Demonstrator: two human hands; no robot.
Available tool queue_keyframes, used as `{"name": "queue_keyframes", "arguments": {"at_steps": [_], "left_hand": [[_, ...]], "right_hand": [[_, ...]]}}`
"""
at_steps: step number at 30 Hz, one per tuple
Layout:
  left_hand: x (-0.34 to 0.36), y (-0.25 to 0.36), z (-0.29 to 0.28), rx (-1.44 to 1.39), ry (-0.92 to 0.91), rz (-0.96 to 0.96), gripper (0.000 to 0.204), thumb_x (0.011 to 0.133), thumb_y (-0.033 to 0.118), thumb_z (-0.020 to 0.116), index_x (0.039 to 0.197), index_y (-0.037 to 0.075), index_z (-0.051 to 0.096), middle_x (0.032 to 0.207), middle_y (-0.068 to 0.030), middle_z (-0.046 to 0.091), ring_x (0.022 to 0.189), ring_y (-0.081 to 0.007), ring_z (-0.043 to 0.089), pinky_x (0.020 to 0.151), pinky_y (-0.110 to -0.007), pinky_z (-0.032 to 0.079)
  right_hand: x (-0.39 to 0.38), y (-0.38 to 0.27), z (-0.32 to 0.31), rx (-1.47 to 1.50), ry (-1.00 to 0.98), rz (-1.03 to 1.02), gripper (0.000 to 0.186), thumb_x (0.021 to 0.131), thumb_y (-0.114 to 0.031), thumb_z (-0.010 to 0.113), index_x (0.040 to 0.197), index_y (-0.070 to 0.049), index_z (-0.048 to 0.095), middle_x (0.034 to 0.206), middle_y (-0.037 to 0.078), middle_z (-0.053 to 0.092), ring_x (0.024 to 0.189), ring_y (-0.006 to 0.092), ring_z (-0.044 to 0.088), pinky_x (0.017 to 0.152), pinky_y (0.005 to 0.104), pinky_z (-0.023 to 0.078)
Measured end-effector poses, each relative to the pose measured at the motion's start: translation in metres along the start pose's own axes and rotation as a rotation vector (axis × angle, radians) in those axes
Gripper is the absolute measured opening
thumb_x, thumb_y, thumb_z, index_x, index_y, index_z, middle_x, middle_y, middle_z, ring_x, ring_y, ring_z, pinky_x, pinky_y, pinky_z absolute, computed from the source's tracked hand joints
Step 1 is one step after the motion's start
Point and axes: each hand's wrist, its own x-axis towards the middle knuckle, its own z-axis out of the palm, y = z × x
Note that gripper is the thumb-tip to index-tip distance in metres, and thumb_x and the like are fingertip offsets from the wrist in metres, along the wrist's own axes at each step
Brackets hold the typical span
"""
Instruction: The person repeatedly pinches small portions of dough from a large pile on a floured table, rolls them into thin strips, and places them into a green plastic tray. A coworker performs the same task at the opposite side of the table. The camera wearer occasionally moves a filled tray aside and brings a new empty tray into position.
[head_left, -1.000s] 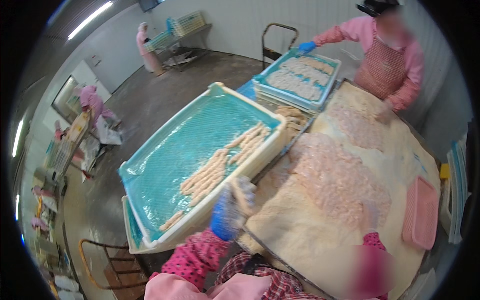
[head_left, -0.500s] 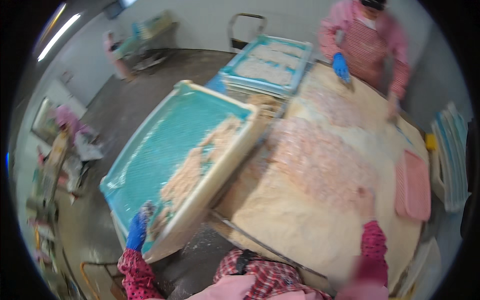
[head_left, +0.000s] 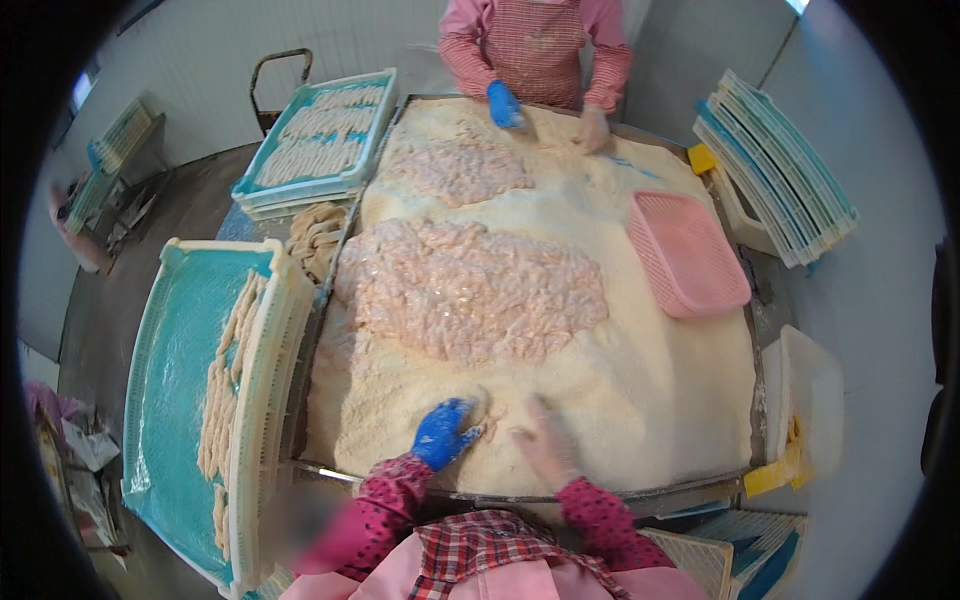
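My left hand (head_left: 442, 435), in a blue glove, rests in the pale crumbs (head_left: 660, 410) near the table's front edge, fingers apart. Just right of it lies a small coated piece (head_left: 490, 425). My right hand (head_left: 545, 450), in a clear glove and slightly blurred, is also in the crumbs, fingers apart, beside that piece. Beyond both hands spreads a mass of glossy pale pink raw meat (head_left: 465, 290). Along the table's left side stands a white tray lined with teal mesh (head_left: 175, 370), rows of coated strips (head_left: 235, 360) along its right part.
A co-worker (head_left: 530, 45) in pink works at the far side over a smaller meat pile (head_left: 460, 170). A pink basket (head_left: 685, 250) sits at right; stacked trays (head_left: 770, 165) lean behind it. Another loaded tray (head_left: 315, 130), a cloth bundle (head_left: 315, 235) and a trolley handle (head_left: 280, 58) are at back left.
My view has turned toward the table. My left hand, earlier holding a coated strip and then over the mesh tray, is back in the crumbs beside my right hand, which has moved left.
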Motion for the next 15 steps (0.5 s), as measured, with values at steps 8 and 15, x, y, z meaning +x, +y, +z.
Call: {"name": "queue_keyframes", "arguments": {"at_steps": [8, 15], "left_hand": [[-0.022, -0.04, -0.044, 0.255, -0.185, -0.062, 0.041, 0.072, 0.019, 0.064, 0.111, 0.011, 0.058, 0.107, -0.0127, 0.057, 0.103, -0.0304, 0.052, 0.091, -0.042, 0.041], [0.023, 0.022, 0.009, -0.082, -0.071, 0.073, 0.036, 0.077, 0.025, 0.063, 0.109, 0.01, 0.057, 0.106, -0.0089, 0.058, 0.109, -0.0272, 0.049, 0.097, -0.043, 0.035]], "right_hand": [[-0.015, 0.082, -0.024, -0.201, 0.393, 0.028, 0.038, 0.076, -0.018, 0.06, 0.109, -0.002, 0.053, 0.112, 0.017, 0.054, 0.11, 0.0319, 0.048, 0.096, 0.041, 0.036], [-0.008, 0.015, 0.008, 0.247, 0.237, -0.027, 0.043, 0.086, -0.019, 0.053, 0.124, -0.001, 0.043, 0.124, 0.019, 0.047, 0.118, 0.033, 0.041, 0.102, 0.0396, 0.029]]}}
